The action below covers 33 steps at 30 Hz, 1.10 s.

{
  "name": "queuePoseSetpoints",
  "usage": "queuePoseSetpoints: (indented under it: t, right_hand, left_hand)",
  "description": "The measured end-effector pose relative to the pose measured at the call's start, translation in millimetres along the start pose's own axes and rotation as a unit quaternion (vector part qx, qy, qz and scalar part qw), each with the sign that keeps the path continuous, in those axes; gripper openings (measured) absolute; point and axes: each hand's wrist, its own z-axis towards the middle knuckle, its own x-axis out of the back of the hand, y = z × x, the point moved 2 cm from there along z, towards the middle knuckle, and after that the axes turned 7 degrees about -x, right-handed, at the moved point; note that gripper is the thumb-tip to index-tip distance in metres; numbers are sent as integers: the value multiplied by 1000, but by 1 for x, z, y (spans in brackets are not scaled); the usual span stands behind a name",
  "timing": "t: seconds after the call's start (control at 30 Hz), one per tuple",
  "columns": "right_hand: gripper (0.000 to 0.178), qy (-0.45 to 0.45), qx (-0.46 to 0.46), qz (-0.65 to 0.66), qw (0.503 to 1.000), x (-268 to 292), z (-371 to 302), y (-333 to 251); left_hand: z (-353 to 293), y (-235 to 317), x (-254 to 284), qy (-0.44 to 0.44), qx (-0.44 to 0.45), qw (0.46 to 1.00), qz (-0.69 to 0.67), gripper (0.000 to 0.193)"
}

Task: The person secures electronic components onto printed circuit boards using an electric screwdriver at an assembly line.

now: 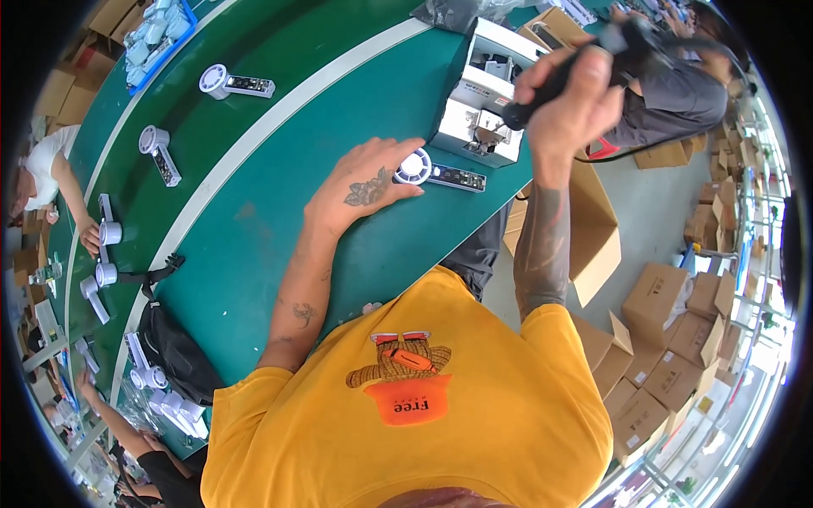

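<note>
"On the green workbench (229, 279), how did the handheld fan (413, 167) lie?"

"Flat, in the crook of the left hand (373, 179). Its round head sat between thumb and forefinger, and its handle pointed off to the right, circuit board (458, 177) bare, on the near side of the white partitioned box (474, 91)."

"So that hand had hold of it?"

"Yes, thumb on the near side of the rim, forefinger on the far side. The right hand (572, 93) was wrapped round a black corded tool (542, 97), raised well apart from the fan and partly blurred."

"How would the fan have handled?"

"Light, I'd judge, with a stiff plastic shell, perhaps slightly slippery, since it looked smooth. The uncovered board was probably the fragile part."

"And the best place to grip?"

"The rim of the head, or the handle's side edges, with fingertips clear of the electronics."
</note>
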Motion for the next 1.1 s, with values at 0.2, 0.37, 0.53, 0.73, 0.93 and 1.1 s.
queuePoseSetpoints:
  t: [0.2, 0.37, 0.53, 0.73, 0.93, 1.1]
  right_hand:
    - [40, 9, -82, 28, 996, -10, -19, 11]
    - [52, 15, -136, 110, 985, -21, -47, 10]
    - [51, 2, -148, 104, 983, -29, -55, 28]
    - [53, 8, -155, 107, 982, -30, -55, 39]
    - [60, 21, -171, 123, 977, -27, -59, 42]
    - [61, -12, -161, 128, 979, -26, -62, 44]
  left_hand:
    - [0, 0, 0, -4, 19, 1000, -4, 62]
    - [5, -5, -2, -25, 31, 999, -22, 63]
    - [6, -11, -7, 9, 0, 1000, -12, 64]
    - [6, -18, -11, 23, -2, 999, -25, 66]
    - [10, -14, -5, -8, 22, 1000, -17, 66]
    - [12, -15, -8, 2, 18, 1000, -24, 66]
